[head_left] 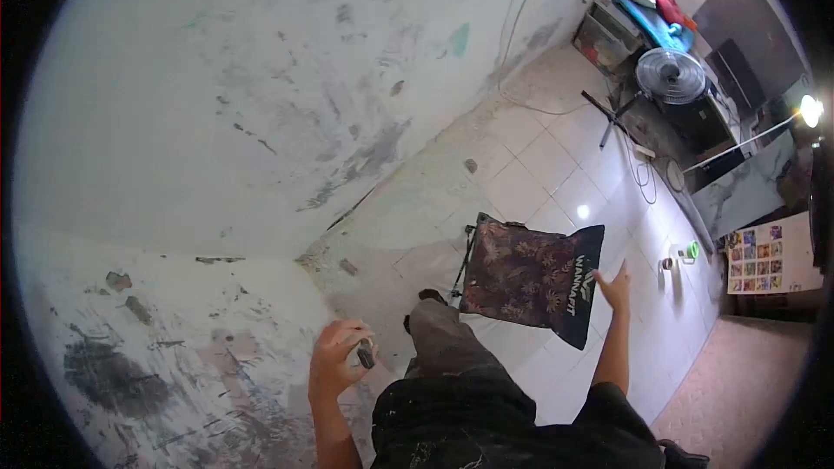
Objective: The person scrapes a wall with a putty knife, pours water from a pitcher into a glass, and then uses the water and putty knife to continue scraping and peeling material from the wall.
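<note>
My left hand (340, 356), near the peeling wall, has its fingers wrapped around a small dark handle-like object (365, 353); its exact kind I cannot tell. On the opposite side, my right hand (615, 285) is open, thumb apart from the fingers. It reaches toward the dark end of a floral-printed fabric piece (526, 276) lettered "WANNAFIT", its thumb overlapping that edge in this view. Thin black legs (465, 260) stick out at the fabric's left side, over the tiled floor.
Patchy, peeling walls (347, 78) meet at a corner on the left. Pale tiles (556, 165) cover the floor. Toward the upper right stand a fan (671, 76), a plastic bin (605, 35) and a lit lamp (810, 111). A cable (543, 110) and a green roll (692, 249) lie there.
</note>
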`<state>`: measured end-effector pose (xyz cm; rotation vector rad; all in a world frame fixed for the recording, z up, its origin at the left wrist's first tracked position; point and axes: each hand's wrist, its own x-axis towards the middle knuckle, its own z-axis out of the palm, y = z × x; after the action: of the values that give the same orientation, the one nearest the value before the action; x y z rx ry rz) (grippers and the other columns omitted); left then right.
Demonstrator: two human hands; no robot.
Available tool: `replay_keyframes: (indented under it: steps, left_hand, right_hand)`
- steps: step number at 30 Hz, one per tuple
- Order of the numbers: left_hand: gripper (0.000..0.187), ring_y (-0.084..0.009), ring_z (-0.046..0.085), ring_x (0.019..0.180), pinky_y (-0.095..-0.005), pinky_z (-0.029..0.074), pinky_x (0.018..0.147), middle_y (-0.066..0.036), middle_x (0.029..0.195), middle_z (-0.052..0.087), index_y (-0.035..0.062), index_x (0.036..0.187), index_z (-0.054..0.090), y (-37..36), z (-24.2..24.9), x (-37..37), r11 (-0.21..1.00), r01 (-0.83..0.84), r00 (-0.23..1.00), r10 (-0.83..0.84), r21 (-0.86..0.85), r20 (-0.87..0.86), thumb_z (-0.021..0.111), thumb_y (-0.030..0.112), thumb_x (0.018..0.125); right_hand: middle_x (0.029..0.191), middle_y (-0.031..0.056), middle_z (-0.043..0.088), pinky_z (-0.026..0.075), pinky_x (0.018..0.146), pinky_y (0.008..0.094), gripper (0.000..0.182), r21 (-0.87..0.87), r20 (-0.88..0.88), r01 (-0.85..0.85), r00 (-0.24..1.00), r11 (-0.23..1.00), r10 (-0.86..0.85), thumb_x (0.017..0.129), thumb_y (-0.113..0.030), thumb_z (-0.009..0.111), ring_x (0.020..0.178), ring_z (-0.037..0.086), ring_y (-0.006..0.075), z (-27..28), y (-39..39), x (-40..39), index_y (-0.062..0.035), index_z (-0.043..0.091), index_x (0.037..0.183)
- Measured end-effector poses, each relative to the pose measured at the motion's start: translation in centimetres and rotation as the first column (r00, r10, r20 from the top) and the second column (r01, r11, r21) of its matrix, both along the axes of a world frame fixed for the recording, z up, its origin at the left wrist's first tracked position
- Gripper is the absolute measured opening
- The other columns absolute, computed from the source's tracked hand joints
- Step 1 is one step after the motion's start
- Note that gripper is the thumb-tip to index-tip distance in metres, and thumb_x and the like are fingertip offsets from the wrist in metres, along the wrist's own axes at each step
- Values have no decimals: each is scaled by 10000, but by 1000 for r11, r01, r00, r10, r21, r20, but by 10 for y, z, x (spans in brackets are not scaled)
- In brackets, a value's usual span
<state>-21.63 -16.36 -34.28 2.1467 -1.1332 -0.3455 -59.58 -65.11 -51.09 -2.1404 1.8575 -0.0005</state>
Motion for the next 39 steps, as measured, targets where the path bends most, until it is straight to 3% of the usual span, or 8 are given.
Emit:
replay_keyframes:
  steps: [3, 12, 17, 22, 25, 29, 32, 39]
  left_hand:
    - [301, -298, 656, 979, -425, 548, 853, -78, 1072, 681, 121, 1008, 723, -32, -19, -15, 986, 134, 990, -128, 97, -64, 803, 109, 719]
    - [354, -280, 659, 982, -441, 562, 836, -68, 1065, 680, 112, 1016, 740, -87, -47, -106, 869, 274, 937, -145, 412, -318, 847, 109, 678]
    - [403, -309, 649, 977, -432, 519, 849, -78, 1014, 692, 79, 946, 716, -167, -98, -190, 871, 245, 865, 2, 425, -502, 873, 155, 583]
    - [174, -279, 682, 981, -428, 500, 919, -27, 1029, 734, 78, 888, 705, -388, -86, -299, 759, 649, 725, -597, 51, -343, 796, 131, 749]
    - [194, -296, 681, 971, -427, 505, 902, -51, 988, 739, 64, 847, 670, -477, -48, -343, 694, 718, 668, -705, -39, -239, 795, 98, 702]
    - [227, -296, 676, 961, -436, 517, 865, -75, 986, 727, 33, 808, 652, -506, -46, -367, 710, 703, 684, -689, -38, -238, 795, 99, 644]
    - [252, -285, 668, 908, -409, 514, 830, -75, 932, 708, 36, 839, 686, -524, -45, -376, 671, 740, 671, -729, 50, -138, 784, 121, 623]
    - [220, -287, 647, 905, -400, 505, 824, -66, 940, 707, 43, 773, 672, -611, -78, -436, 492, 848, 524, -834, 197, -172, 817, 145, 642]
  right_hand:
    - [1436, 409, 431, 413, 1098, 452, 1354, 199, 442, -12, 893, 980, -79, 705, -547, 868, 1340, 484, 446, -130, 5, -63, 158, 63, 1534]
    - [820, 319, 676, 539, 622, 538, 742, 443, 341, 38, 917, 896, -208, 914, 2, 460, 715, 690, 458, -168, 47, -11, -42, 108, 1566]
    - [1048, 262, 676, 507, 742, 487, 954, 480, 464, -36, 858, 877, -219, 824, 121, 519, 820, 663, 385, -175, 64, -15, -97, 52, 1626]
    - [1342, 348, 548, 514, 860, 465, 972, 643, 695, -252, 588, 723, -414, 947, -193, 652, 993, 654, 453, -135, 37, -36, -45, -44, 1608]
    - [1235, 257, 665, 501, 956, 412, 920, 285, 839, -436, 544, 854, -2, 1017, -307, 606, 1052, 690, 331, -114, 3, -101, -59, -50, 1612]
    - [1211, 222, 693, 497, 986, 377, 975, 682, 546, -246, 798, 689, -256, 988, -451, 627, 1101, 681, 312, -200, -30, -282, -47, -7, 1609]
    - [1031, 141, 728, 539, 563, 321, 933, 690, 446, 126, 701, 712, -556, 963, -349, 679, 734, 668, 192, -218, -15, -465, -93, 62, 1614]
    - [924, 194, 754, 593, 621, 357, 585, 779, -207, 517, 747, 355, -632, 901, -190, 664, 721, 734, 228, -96, -7, -683, -58, 489, 1444]
